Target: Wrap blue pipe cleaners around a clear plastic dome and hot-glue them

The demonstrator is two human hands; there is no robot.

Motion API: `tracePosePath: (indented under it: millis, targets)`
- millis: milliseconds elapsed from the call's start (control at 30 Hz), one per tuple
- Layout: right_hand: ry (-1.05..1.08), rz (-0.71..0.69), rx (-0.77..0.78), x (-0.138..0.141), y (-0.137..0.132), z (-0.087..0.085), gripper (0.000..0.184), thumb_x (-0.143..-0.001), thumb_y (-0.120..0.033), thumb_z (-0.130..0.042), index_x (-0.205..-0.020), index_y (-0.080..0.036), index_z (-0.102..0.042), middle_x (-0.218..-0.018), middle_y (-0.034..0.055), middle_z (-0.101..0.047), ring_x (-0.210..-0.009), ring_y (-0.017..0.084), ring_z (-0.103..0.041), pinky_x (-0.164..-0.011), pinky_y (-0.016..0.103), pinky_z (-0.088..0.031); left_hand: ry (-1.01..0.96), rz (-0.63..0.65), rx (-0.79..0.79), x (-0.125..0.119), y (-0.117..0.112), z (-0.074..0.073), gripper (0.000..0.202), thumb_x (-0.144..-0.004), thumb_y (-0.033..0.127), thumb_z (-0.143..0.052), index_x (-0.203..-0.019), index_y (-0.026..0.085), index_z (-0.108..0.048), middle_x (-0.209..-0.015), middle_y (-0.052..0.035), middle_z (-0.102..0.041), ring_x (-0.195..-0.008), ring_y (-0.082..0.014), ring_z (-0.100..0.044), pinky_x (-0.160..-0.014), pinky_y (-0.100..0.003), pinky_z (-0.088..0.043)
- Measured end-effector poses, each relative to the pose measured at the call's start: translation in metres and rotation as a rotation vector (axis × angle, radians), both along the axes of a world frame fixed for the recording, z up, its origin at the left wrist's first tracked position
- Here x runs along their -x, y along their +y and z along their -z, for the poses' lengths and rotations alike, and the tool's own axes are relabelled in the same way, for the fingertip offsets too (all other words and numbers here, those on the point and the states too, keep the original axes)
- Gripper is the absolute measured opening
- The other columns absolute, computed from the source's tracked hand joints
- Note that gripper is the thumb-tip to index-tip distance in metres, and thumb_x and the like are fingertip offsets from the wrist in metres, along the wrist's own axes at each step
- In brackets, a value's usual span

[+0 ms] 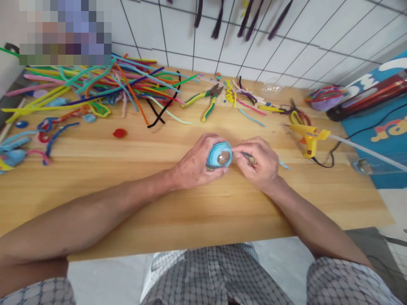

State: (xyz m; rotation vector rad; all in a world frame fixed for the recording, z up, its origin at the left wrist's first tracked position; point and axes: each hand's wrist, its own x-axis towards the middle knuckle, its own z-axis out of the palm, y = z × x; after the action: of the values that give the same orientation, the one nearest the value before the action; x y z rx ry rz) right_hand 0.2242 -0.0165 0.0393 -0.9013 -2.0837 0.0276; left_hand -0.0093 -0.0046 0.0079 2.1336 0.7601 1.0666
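Note:
My left hand is wrapped round a small clear ball above the middle of the table. Light blue pipe cleaner is coiled round the ball in rings, leaving a clear round patch facing up. My right hand is closed, its thumb and forefinger pinching at the right edge of the coil. Past that hand, a light blue end sticks out to the right. Fingers cover part of the strand, and a small dark, ringed detail in the right palm is unclear.
Many coloured pipe cleaners are heaped at the back left. Green-handled pliers lie behind my hands. A red cap is on the left. On the right stands a yellow glue gun with a cord, near scissors.

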Motion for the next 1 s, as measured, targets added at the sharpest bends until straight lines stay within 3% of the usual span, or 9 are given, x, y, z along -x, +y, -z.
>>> tracePosePath:
  millis: [133, 233, 633, 767, 1000]
  targets:
    - [-0.006, -0.006, -0.012, 0.001, 0.001, 0.0, 0.021, -0.099, -0.017, -0.066, -0.109, -0.032, -0.076, -0.093, 0.0023, -0.079, -0.083, 0.021, -0.074, -0.075, 0.038, -0.06, -0.014, 0.059, 0.071, 0.006, -0.002, -0.005, 0.042, -0.109, 0.039, -0.05, -0.147, 0.02, -0.049, -0.147, -0.0174, -0.06, -0.14, -0.0304, -0.058, -0.122, -0.051, -0.049]
    - [-0.011, -0.011, -0.008, 0.001, 0.001, 0.001, 0.02, -0.098, -0.017, -0.066, -0.107, -0.031, -0.075, -0.092, 0.0022, -0.079, -0.083, 0.021, -0.074, -0.074, 0.038, -0.059, -0.022, 0.073, 0.117, 0.009, -0.002, -0.007, 0.04, -0.113, 0.039, -0.041, -0.147, 0.02, -0.049, -0.147, -0.0169, -0.06, -0.139, -0.0296, -0.058, -0.123, -0.051, -0.048]
    - [-0.022, -0.005, 0.047, 0.0, 0.001, 0.001, 0.016, -0.097, -0.02, -0.065, -0.101, -0.029, -0.077, -0.092, 0.004, -0.078, -0.082, 0.021, -0.074, -0.074, 0.038, -0.06, -0.026, 0.064, 0.217, 0.01, -0.002, -0.01, 0.04, -0.112, 0.049, -0.045, -0.142, 0.022, -0.05, -0.141, -0.0132, -0.06, -0.133, -0.0283, -0.058, -0.12, -0.047, -0.049]
    - [-0.015, -0.038, 0.033, -0.001, 0.001, 0.003, 0.019, -0.098, -0.018, -0.065, -0.104, -0.031, -0.078, -0.095, 0.0037, -0.077, -0.082, 0.02, -0.073, -0.073, 0.036, -0.059, -0.06, 0.07, 0.313, 0.01, -0.002, -0.013, 0.038, -0.114, 0.049, -0.041, -0.139, 0.023, -0.052, -0.139, -0.0118, -0.062, -0.129, -0.0258, -0.06, -0.118, -0.042, -0.05]
    - [-0.028, -0.018, 0.094, -0.002, 0.001, 0.002, 0.019, -0.098, -0.021, -0.064, -0.103, -0.033, -0.079, -0.098, 0.0035, -0.078, -0.082, 0.021, -0.072, -0.073, 0.037, -0.06, -0.052, 0.062, 0.377, 0.008, -0.002, -0.019, 0.032, -0.109, 0.045, -0.051, -0.133, 0.024, -0.053, -0.131, -0.0088, -0.065, -0.122, -0.025, -0.063, -0.112, -0.043, -0.052]
